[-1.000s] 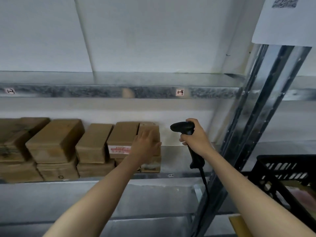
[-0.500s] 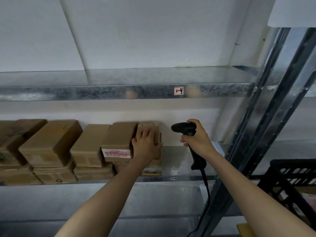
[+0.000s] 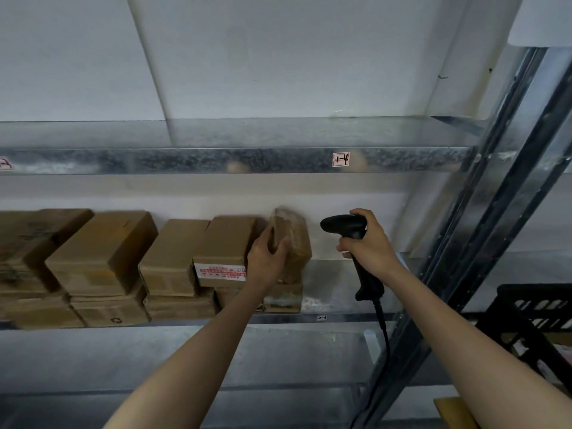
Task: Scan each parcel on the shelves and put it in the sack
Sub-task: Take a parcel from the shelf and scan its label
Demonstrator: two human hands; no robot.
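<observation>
Gripping parcel (image 3: pixel 295 239), apparently tilted: left hand (image 3: pixel 266 258); right hand (image 3: pixel 370 244) holds scanner (image 3: pixel 342 225)

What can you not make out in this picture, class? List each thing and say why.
Head view:
- Box in the left hand: motion blur, markings unreadable.
- Red label on the neighbouring box: print too small.
- Crate: cut off by the right edge, contents unclear.
- Scanner: its trigger hidden under the right hand.
- Sack: nowhere in view.
</observation>
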